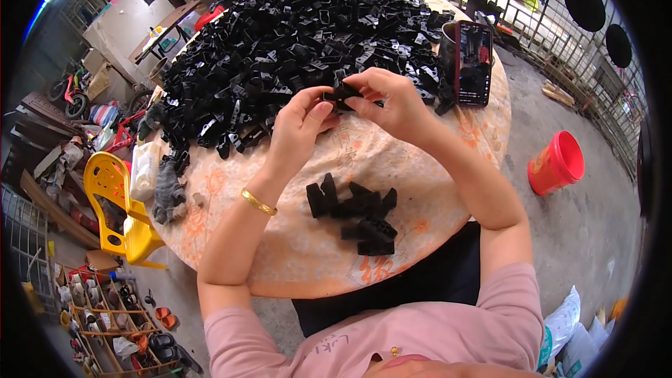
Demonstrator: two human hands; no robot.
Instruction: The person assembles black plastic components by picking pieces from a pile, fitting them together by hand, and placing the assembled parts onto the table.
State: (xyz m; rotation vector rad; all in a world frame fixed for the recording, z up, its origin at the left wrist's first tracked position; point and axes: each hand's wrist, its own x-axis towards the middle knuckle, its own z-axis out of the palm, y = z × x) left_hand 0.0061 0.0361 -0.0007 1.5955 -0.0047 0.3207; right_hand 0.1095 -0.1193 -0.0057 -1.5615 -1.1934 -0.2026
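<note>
Between my two hands I hold a small black plastic part [339, 95] just above the near edge of a big heap. My left hand [299, 124] pinches its left side, a gold bangle on that wrist. On its right side, the fingers of my right hand [389, 103] are closed on it. The fingertips hide much of the part's shape. Behind them spreads the heap of black plastic parts [280, 42], covering the far side of the round table [231, 238] with its orange-flowered cloth. Nearer to me lies a small group of black plastic parts [353, 210], some touching.
A phone [474, 63] stands upright at the table's right, against a dark cup [448, 35]. On the left edge lie grey gloves [168, 192] beside a white container [145, 171]. A yellow chair [112, 196] stands left, a red bucket [556, 163] on the floor at right.
</note>
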